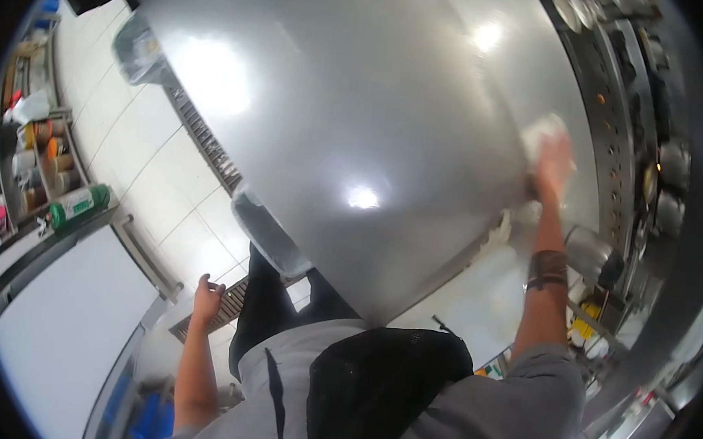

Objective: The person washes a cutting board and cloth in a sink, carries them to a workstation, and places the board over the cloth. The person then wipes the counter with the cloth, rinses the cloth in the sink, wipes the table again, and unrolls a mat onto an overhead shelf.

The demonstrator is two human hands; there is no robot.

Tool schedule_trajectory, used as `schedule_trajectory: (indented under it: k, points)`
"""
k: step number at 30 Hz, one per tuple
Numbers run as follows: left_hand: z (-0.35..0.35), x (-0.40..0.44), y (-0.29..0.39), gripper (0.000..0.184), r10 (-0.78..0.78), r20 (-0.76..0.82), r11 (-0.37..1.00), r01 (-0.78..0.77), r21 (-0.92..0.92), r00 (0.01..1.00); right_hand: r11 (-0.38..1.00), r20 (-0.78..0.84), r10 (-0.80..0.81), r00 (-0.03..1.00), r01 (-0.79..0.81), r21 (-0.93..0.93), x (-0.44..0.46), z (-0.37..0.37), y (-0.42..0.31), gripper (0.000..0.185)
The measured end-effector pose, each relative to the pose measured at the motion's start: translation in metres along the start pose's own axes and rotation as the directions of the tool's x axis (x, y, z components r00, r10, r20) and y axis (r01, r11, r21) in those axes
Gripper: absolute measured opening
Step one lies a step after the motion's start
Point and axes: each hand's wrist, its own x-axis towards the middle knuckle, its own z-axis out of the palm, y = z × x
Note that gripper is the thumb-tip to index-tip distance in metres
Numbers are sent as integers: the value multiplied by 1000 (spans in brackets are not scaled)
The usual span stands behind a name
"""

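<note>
My right hand is stretched out to the right, slightly blurred, holding a white cloth against the shiny steel surface beside the raised edge of the large stainless steel worktop. A dark band or marking circles that forearm. Down at my left side hangs my left hand, its fingers loosely bent and apart, with nothing in it. It is away from the worktop, above the tiled floor and a floor grate.
Stoves with knobs and metal pots line the right. Clear plastic bins sit along the worktop's left edge. At far left stand shelves of containers, a green roll and a white-topped counter. A white board lies near my right side.
</note>
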Motion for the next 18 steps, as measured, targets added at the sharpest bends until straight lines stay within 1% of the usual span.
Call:
schedule_trajectory:
  k: [1, 2, 3, 4, 5, 6, 7, 8, 9, 10, 11, 12, 13, 14, 15, 16, 17, 18]
  points:
    - [7, 3, -26, 64, 34, -30, 998, -32, 62, 999, 937, 170, 49, 984, 14, -350, 21, 23, 57, 54]
    - [11, -2, -38, 64, -3, -21, 999, 4, 46, 1000, 763, 335, 97, 937, 146, -630, 41, 43, 112, 62]
    - [13, -11, -50, 63, -41, -11, 999, 41, 31, 999, 854, 296, 403, 866, -239, -463, 66, 35, 102, 70]
    - [11, -24, -53, 65, -43, -6, 997, 44, 67, 999, 528, 81, 849, 523, -827, -193, 99, 67, 114, 79]
    - [14, -31, -64, 65, -67, -26, 996, 68, 52, 997, 560, 27, 827, 561, -819, -127, 116, 70, 104, 88]
    - [18, -35, -80, 66, -92, -2, 995, 92, 36, 996, 754, 107, 653, 750, -656, -7, 144, 49, 67, 86]
    - [21, -37, -95, 67, -114, 20, 993, 113, 24, 993, 881, 150, 435, 888, -454, 134, 172, 32, 18, 84]
    - [26, -42, -109, 68, -129, -26, 992, 129, 11, 991, 906, 145, 404, 903, -417, 76, 206, 52, -15, 82]
    - [21, -51, -107, 68, -143, -37, 990, 143, 4, 989, 931, 109, 346, 932, -355, 83, 234, 56, -64, 79]
    - [17, -60, -96, 68, -150, -11, 989, 150, 14, 989, 953, 73, 285, 956, -291, 86, 261, 58, -115, 75]
    - [13, -66, -86, 69, -153, 15, 988, 153, 24, 988, 957, 90, 250, 964, -260, 128, 281, 46, -185, 78]
    - [11, -67, -83, 69, -116, -6, 990, 116, 79, 993, 948, 28, 269, 963, -270, 170, 285, 42, -253, 80]
    - [7, -67, -75, 69, -119, -20, 990, 121, 75, 993, 960, 82, 239, 968, -248, 130, 287, 18, -318, 81]
    - [1, -66, -63, 69, -133, -16, 991, 134, 17, 991, 964, 53, 133, 990, -142, 223, 282, 9, -372, 77]
    - [-3, -66, -53, 68, -146, -10, 989, 146, -40, 989, 966, 7, 19, 1000, -20, 258, 262, -15, -418, 74]
    - [-5, -68, -44, 66, -111, -49, 992, 108, -69, 993, 952, -6, -58, 998, 57, 300, 248, -34, -460, 72]
    - [-5, -66, -42, 66, -111, -60, 992, 107, -69, 992, 963, 51, -119, 992, 103, 249, 223, -67, -502, 73]
    - [-4, -63, -43, 65, -60, -86, 994, 52, -99, 995, 934, 22, -196, 980, 180, 308, 192, -105, -528, 64]
